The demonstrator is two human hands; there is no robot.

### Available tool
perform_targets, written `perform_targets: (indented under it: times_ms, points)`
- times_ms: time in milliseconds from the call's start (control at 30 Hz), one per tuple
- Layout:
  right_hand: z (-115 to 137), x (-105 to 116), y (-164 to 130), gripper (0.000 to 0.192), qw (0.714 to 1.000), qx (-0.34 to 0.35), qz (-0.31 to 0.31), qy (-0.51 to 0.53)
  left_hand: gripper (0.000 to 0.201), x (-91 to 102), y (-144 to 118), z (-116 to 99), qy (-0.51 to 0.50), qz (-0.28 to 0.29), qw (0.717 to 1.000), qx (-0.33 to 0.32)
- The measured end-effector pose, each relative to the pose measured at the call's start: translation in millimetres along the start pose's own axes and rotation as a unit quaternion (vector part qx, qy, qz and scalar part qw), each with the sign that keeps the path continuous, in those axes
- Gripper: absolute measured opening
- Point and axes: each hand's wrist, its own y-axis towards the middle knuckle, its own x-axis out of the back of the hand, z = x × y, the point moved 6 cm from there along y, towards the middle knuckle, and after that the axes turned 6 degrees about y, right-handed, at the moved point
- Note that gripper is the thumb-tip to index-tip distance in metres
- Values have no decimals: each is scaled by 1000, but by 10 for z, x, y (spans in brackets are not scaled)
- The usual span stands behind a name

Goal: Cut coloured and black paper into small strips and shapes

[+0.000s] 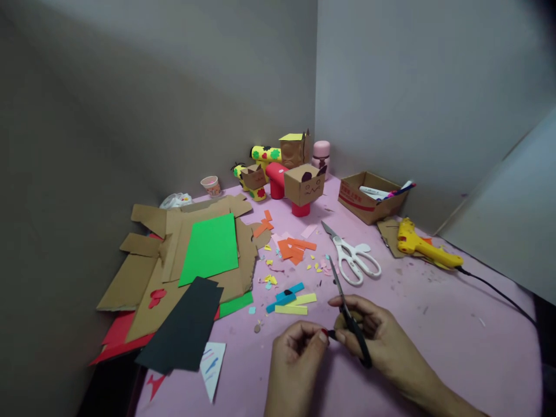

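Right hand [373,339] at five o'clock gripping black scissors [347,313], blades pointing to twelve, left hand [295,350] just beside at six pinching a tiny dark scrap [332,334] between fingertips, white scissors [354,255] lying farther off on pink table [456,347], glue gun [423,246] at two.

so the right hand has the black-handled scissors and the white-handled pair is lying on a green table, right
Not quite: the table is pink, not green; the green is a paper sheet on the cardboard pile. The rest holds in the head view: the right hand holds the black-handled scissors, and the white-handled pair lies on the table.
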Motion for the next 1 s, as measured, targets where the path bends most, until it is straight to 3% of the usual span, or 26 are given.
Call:
perform_targets:
  times_ms: [233, 433, 833, 1000]
  points:
    - [47, 41, 20, 38, 999, 11, -25, 21, 15, -82, -19, 47, 32, 67, 996, 42]
    - [-22, 96, -10, 37, 998, -11, -54, 44, 18, -40, -24, 91, -12, 8, 1000, 22]
    - [-5, 10, -11, 37, 999, -1, -17, 27, 34, -134, -60, 101, -72, 45, 996, 38]
    - [-15, 10, -24, 38, 1000, 6, -10, 21, 36, -101, -49, 72, -57, 14, 998, 18]
